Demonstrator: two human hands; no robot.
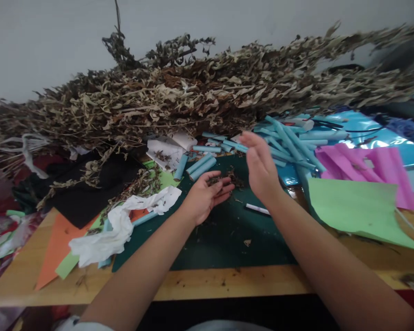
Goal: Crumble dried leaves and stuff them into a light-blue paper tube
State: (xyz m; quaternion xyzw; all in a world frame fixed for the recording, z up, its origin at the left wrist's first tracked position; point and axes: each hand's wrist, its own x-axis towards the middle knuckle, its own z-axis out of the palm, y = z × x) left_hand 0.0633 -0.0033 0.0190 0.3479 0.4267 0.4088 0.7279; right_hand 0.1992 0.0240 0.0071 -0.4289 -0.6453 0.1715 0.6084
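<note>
My left hand (207, 195) is palm up, cupped over the dark green mat, with a small heap of crumbled dried leaves (216, 180) in its palm and fingers. More leaf crumbs (237, 178) lie on the mat (224, 248) just beyond its fingertips. To the right, my right hand (260, 168) is raised above the mat, fingers stretched out and nothing visible in it. Below it on the mat is a thin white paper-like roll or pen (257, 209), partly behind my right forearm. Short light-blue paper tubes (202, 165) lie behind my left hand.
Dried leafy stalks (179, 96) are piled along the wall. A stack of blue paper tubes (290, 142) sits at the back right, near pink paper (369, 168) and a green sheet (355, 207). Crumpled white tissue (120, 225), black cloth (96, 184) and orange paper (62, 243) lie left.
</note>
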